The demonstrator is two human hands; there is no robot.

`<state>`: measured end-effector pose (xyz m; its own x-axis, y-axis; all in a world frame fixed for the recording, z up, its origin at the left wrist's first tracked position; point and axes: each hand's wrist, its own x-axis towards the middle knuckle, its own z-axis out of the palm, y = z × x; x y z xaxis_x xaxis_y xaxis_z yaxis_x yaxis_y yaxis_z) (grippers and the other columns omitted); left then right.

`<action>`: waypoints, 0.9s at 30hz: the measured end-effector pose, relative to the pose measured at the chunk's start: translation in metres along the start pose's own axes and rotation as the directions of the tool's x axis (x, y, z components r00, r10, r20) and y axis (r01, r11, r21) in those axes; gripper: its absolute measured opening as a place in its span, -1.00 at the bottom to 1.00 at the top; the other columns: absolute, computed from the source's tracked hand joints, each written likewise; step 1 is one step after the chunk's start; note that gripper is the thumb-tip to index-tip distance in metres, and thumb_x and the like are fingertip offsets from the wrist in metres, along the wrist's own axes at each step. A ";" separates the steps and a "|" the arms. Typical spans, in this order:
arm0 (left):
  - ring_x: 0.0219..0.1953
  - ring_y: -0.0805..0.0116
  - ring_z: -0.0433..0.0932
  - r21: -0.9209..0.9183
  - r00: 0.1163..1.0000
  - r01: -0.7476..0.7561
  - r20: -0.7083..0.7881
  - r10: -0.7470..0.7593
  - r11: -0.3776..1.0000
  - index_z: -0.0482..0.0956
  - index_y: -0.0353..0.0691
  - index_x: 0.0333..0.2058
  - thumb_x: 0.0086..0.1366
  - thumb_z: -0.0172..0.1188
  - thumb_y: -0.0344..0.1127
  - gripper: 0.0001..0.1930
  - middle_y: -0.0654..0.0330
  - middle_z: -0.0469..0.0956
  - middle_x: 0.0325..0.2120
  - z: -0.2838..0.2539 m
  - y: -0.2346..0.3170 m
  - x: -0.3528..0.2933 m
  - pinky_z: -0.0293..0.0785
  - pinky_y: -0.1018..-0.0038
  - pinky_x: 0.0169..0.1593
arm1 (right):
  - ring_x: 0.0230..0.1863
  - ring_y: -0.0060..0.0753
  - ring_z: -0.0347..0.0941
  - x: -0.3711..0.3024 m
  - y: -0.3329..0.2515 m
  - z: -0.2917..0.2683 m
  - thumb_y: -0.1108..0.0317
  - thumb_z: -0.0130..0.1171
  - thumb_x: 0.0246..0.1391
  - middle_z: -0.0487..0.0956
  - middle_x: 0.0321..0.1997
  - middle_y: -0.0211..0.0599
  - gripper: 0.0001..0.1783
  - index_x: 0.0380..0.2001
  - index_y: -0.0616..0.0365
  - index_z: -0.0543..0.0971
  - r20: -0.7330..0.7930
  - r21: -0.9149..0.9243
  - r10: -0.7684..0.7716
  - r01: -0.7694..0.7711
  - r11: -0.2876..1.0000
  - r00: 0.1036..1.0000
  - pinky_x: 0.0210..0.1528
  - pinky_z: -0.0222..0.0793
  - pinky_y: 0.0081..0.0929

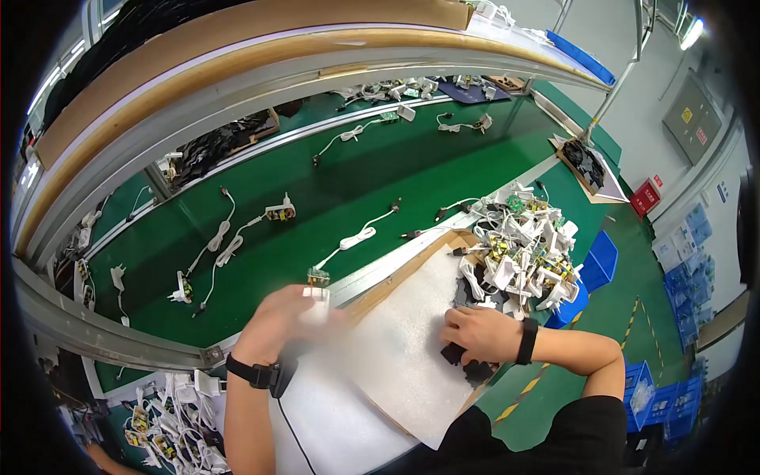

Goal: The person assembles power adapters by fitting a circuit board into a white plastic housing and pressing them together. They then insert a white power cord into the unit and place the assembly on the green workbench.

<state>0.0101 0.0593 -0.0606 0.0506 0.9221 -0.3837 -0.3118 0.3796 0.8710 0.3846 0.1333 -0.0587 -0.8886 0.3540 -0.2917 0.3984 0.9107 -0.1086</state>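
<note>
My left hand [273,321], partly smeared by motion, is closed around a white adapter casing [316,294] at the near edge of the green belt. A small circuit board [318,276] shows at the top of the casing, and a white bundled cable [358,237] lies on the belt beyond it. To the right, my right hand [489,332] has its fingers curled down and closed on a small black piece [453,353]. Another black piece [477,372] lies just below that hand. White foam sheeting [404,340] spreads between my hands.
A heap of white adapters [522,253] with cables and bare boards lies at the right, another adapter pile [170,423] at lower left. Several corded boards sit spaced along the green belt [317,198]. An overhead shelf [317,55] crosses above; blue bins [599,261] stand right.
</note>
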 end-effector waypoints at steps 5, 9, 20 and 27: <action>-0.25 0.05 0.77 -0.003 0.999 0.021 0.047 -0.021 1.000 0.36 -0.37 0.14 0.50 -0.08 -0.36 -0.68 -0.21 0.68 -0.04 0.007 -0.010 0.004 0.70 0.34 -0.19 | -0.03 -0.09 0.53 0.016 0.025 -0.005 0.19 0.45 -0.01 0.55 -0.13 -0.18 -0.69 -0.30 0.15 0.63 0.018 0.197 -0.111 0.105 0.975 0.994 0.00 0.53 -0.17; -0.23 0.06 0.77 -0.065 0.999 -0.035 0.018 0.036 0.997 0.37 -0.34 0.13 0.52 -0.07 -0.34 -0.70 -0.22 0.67 -0.03 0.015 0.003 -0.004 0.69 0.34 -0.19 | -0.09 -0.07 0.56 0.029 0.029 -0.018 0.23 0.40 0.06 0.57 -0.22 -0.15 -0.75 -0.31 0.16 0.62 0.057 0.374 -0.104 0.075 0.925 0.993 -0.03 0.52 -0.14; -0.32 0.22 0.73 0.084 0.927 -0.290 -0.222 0.301 0.953 0.41 -0.29 0.13 0.61 -0.04 -0.19 -0.69 -0.09 0.69 -0.11 0.021 0.018 -0.026 0.62 0.42 -0.26 | -0.17 -0.11 0.59 0.096 -0.020 -0.119 0.45 0.27 0.21 0.59 -0.27 -0.23 -0.71 0.00 0.11 0.52 -0.427 0.559 -0.096 0.346 0.753 0.899 -0.15 0.53 -0.25; -0.37 0.40 0.59 0.125 0.723 -0.535 -0.443 0.530 0.835 0.47 -0.28 0.07 0.63 -0.08 -0.15 -0.68 0.18 0.62 -0.22 0.034 0.047 -0.059 0.50 0.47 -0.36 | -0.15 -0.02 0.59 0.146 -0.087 -0.177 0.42 0.25 0.12 0.63 -0.23 -0.17 -0.64 0.02 0.13 0.57 -0.595 0.266 -0.221 0.449 0.853 0.773 -0.08 0.54 -0.15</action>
<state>0.0248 0.0249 0.0134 -0.5494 0.8342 0.0478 -0.1690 -0.1670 0.9714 0.1802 0.1437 0.0766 -0.9099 0.1988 0.3640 0.0017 0.8794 -0.4760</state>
